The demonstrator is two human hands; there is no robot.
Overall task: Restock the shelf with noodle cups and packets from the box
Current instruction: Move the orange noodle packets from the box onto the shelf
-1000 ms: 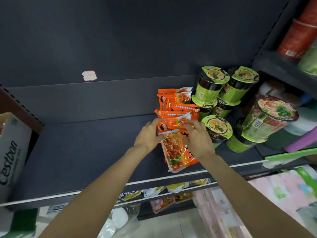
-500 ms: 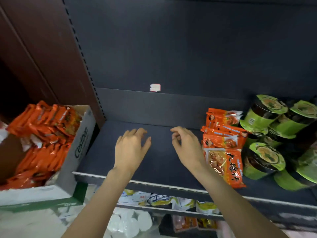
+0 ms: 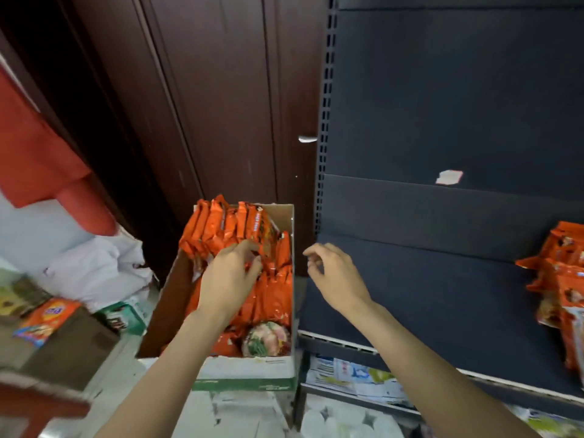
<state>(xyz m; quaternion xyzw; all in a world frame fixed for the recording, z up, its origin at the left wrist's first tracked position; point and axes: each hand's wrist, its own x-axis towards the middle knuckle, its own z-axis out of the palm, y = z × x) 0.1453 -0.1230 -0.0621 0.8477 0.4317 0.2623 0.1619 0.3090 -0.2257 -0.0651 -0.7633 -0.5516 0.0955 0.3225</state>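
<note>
Both hands were empty: your left hand (image 3: 229, 273) curled onto the packets (image 3: 243, 235) in the box (image 3: 246, 371) for a grab, your right hand (image 3: 335, 273) hung loosely open beside it over the shelf (image 3: 442, 295).

An open cardboard box (image 3: 286, 222) stands just beside the left end of a dark shelf (image 3: 426, 289), packed with glossy orange noodle packets (image 3: 221, 229) standing on edge in rows. One noodle cup (image 3: 267, 339) lies tilted at the box's near right corner, its printed lid facing up. More orange shelved packets (image 3: 565, 279) are stacked at the shelf's right end.
</note>
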